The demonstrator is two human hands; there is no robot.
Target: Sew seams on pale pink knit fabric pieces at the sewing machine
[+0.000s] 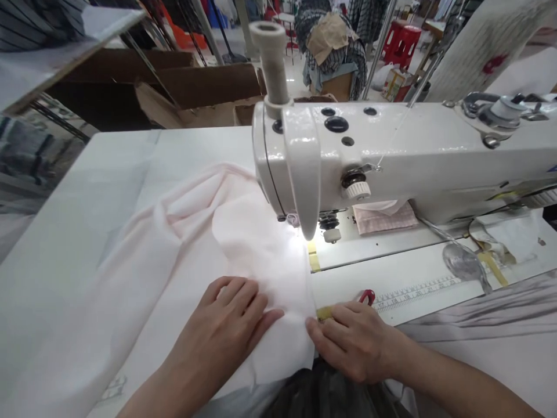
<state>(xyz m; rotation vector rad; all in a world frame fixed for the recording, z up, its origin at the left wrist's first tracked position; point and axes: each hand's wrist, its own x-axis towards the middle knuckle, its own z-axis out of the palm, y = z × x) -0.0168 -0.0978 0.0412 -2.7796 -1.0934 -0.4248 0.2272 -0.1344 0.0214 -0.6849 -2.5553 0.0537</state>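
A white industrial sewing machine [369,136] stands at the right, its head and needle area over the white table. A pale pink fabric [204,232] lies in large soft folds across the table, its edge running under the machine's head. My left hand [226,316] rests flat on the fabric, fingers spread slightly. My right hand [352,342] grips the fabric's right edge at the fingertips, next to a strip of yellow tape [324,313]. The presser foot is hidden by the machine's white guard and the fabric.
A small folded pink cloth [385,216] sits on the machine bed. Red-handled snips [368,297] lie by a measuring scale [418,294] on the table. Grey fabric [478,313] spreads at the right, dark cloth [322,395] lies below, and cardboard boxes [174,87] stand behind.
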